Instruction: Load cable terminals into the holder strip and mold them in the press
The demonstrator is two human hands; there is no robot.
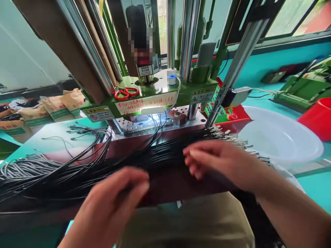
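A thick bundle of thin black cables (pixel 85 168) lies across the dark red ledge in front of a green press machine (pixel 155 93). Their metal connector ends (pixel 232 137) fan out at the right. My left hand (pixel 113 203) hovers low at the bundle's near side, fingers curled together, blurred. My right hand (pixel 219 162) rests on the cables near the connector ends, fingers bent down onto them. Whether either hand pinches a cable is unclear. A few cables run into the lit mould area (pixel 152 119) under the press.
Red-handled scissors (pixel 126 93) and a tape roll (pixel 171 80) sit on the machine's green plate. A white plastic basin (pixel 281 137) stands at the right, a red tub (pixel 318 117) behind it. Brown paper sacks (pixel 46 110) lie at the left. A reflection of a person shows in the polished column.
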